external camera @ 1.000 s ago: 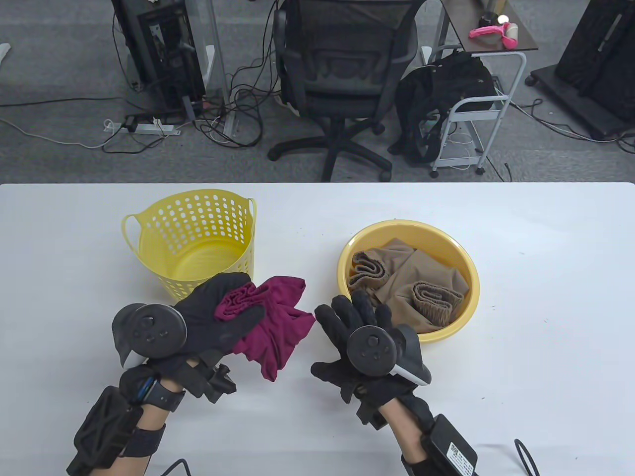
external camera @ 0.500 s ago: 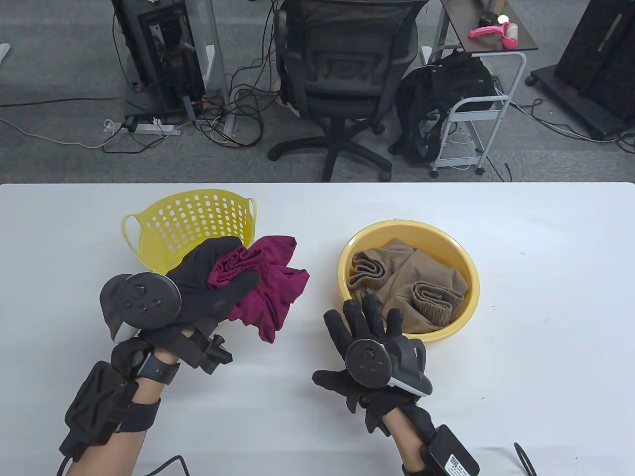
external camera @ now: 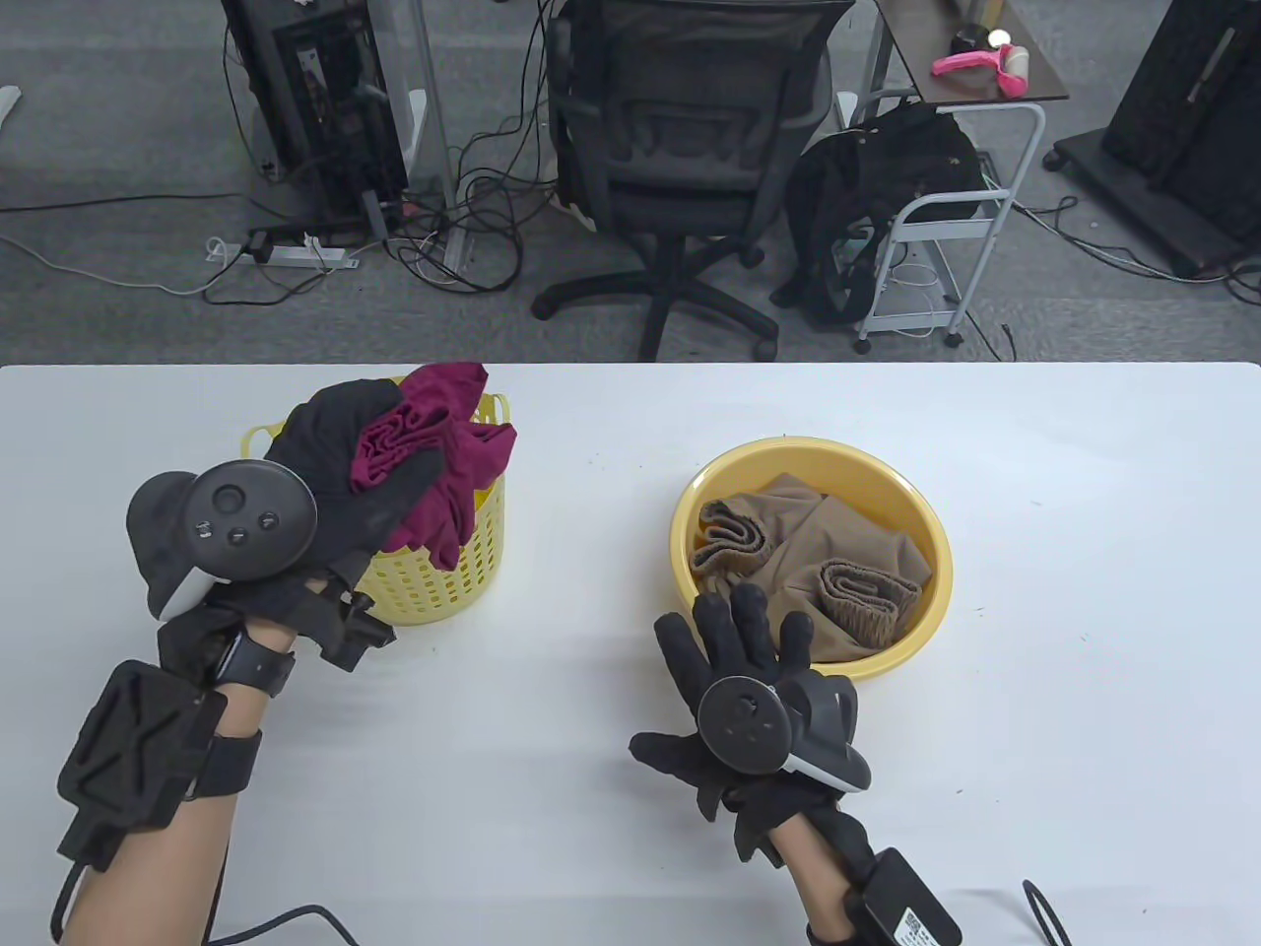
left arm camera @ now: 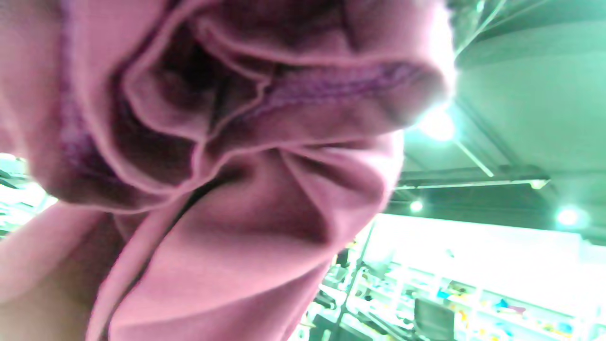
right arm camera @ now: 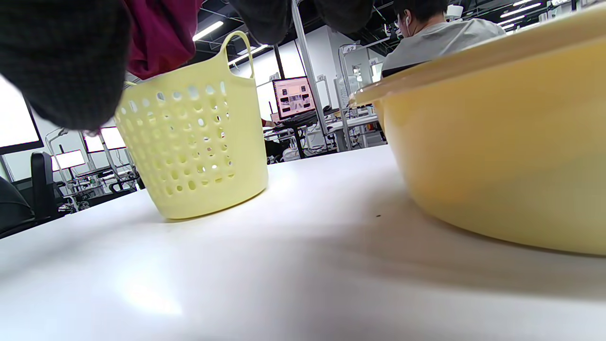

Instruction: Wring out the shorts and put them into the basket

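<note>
Table view: left hand (external camera: 325, 473) fingers curled round maroon shorts (external camera: 433, 463), held above basket (external camera: 463, 552). Right hand (external camera: 749, 690) fingers spread, beside basin (external camera: 926, 552). Risk: cloth hanging past basket rim, snagging outside, tipping basket.

Small signs (right arm camera: 349, 48) read "42" and "46".

Office-style lab or data-collection room. White counter (external camera: 1084, 552) on grey carpet floor (external camera: 118, 296); behind it a black mesh office chair (external camera: 680, 128), computer tower (external camera: 325, 99) with tangled cables and a power strip (external camera: 296, 254), and a white wheeled cart (external camera: 946, 236). Right wrist view shows rows of desks with lit monitors (right arm camera: 291, 97), ceiling strip lights, and a seated person (right arm camera: 435, 33).
</note>
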Available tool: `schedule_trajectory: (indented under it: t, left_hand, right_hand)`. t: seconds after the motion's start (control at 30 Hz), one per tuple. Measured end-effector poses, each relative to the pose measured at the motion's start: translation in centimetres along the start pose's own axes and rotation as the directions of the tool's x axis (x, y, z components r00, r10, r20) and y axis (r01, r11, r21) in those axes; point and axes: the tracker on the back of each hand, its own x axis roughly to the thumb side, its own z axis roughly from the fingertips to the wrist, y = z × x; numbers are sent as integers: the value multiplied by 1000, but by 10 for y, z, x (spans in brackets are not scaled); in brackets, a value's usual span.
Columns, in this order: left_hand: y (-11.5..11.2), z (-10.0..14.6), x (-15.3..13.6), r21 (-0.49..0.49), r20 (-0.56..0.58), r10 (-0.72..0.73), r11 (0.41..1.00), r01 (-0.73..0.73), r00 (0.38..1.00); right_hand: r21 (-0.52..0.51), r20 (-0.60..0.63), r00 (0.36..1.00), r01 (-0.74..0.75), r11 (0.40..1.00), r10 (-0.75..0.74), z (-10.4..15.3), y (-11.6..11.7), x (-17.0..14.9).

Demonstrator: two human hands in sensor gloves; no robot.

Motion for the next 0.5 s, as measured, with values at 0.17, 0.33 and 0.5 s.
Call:
schedule_trajectory:
  t: [0.17, 0.33, 0.5]
  left_hand:
    - [-10, -9, -12, -42, -62, -76, 996, 73, 995]
    - [-30, -16, -26, -81, -124, -87, 994, 78, 988]
    - [-49, -23, -34, -113, -180, -104, 990, 85, 978]
  right_hand:
    - [-9, -2, 1000, 13, 1000, -13, 1, -2, -2]
    - [-16, 1, 1000, 17, 1000, -17, 2, -3, -3]
    - [-16, 4, 1000, 27, 1000, -27, 3, -3, -3]
